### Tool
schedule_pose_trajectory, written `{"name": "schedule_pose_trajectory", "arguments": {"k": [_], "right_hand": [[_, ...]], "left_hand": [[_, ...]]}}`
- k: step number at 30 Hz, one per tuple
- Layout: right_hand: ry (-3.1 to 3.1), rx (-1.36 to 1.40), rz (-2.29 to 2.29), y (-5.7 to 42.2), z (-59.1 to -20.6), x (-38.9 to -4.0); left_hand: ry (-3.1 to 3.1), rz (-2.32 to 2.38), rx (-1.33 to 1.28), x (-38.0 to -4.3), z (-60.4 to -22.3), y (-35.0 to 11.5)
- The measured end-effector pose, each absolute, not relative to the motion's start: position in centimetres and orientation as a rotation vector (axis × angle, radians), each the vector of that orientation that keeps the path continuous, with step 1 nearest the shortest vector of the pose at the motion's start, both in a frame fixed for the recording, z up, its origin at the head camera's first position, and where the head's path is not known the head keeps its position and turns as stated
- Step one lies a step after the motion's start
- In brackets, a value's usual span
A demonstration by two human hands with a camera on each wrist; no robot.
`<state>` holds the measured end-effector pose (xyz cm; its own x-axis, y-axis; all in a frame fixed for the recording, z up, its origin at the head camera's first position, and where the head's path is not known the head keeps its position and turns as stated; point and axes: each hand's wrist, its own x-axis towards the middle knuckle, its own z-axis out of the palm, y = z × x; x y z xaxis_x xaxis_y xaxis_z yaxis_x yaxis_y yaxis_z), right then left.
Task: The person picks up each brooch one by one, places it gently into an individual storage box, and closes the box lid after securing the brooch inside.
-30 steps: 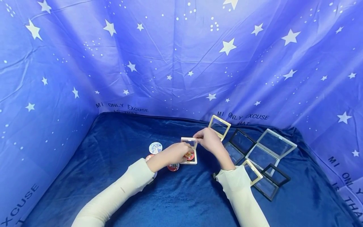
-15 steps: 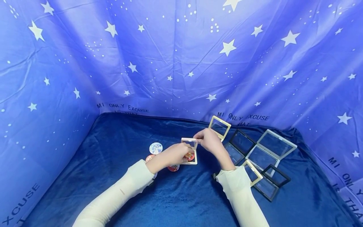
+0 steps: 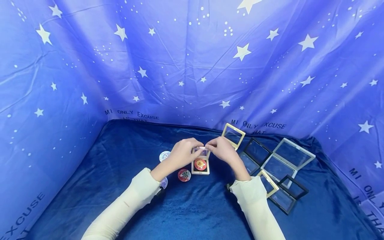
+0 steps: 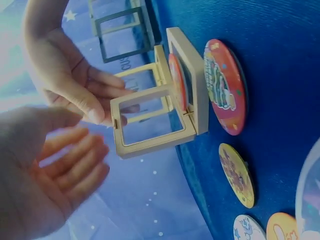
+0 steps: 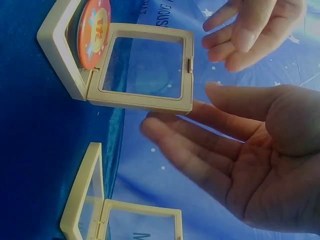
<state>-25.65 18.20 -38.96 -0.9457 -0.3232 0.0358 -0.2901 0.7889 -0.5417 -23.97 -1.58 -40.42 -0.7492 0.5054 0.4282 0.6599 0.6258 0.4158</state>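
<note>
A small cream hinged display frame (image 3: 200,172) stands open, with a round red badge (image 5: 95,32) lying in its base and its clear-windowed lid (image 4: 152,122) raised. My right hand (image 3: 224,150) is beside the lid's right corner. In the right wrist view its fairly straight fingers (image 5: 170,131) reach behind that corner, while the thumb stays apart from the frame. My left hand (image 3: 181,153) is at the lid's other side, with loosely bent fingers and nothing in them; the left wrist view has it just short of the lid's edge.
Several other open frames stand to the right: a yellow one (image 3: 233,135), a black one (image 3: 257,150) and a large pale one (image 3: 294,152) among them. Loose round badges, including a red one (image 3: 184,175), lie left of the cream frame. A starry curtain (image 3: 186,60) hangs behind the blue cloth (image 3: 192,213).
My left hand has moved off the red badge in the frame and up to the lid, so the badge now shows fully. My right hand has stayed near the lid's corner.
</note>
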Motion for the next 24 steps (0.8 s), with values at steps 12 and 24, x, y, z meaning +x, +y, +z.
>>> {"name": "schedule_pose_trajectory", "arguments": {"k": [12, 24], "right_hand": [[2.768, -0.395, -0.929, 18.8, -39.0, -25.8], [2.657, -0.339, -0.952, 19.1, -39.2, -26.0]], "left_hand": [[-2.818, -1.183, -0.426, -25.0, -40.3, -1.5], [-2.969, -1.358, -0.300, -25.7, -40.8, -1.3]]}}
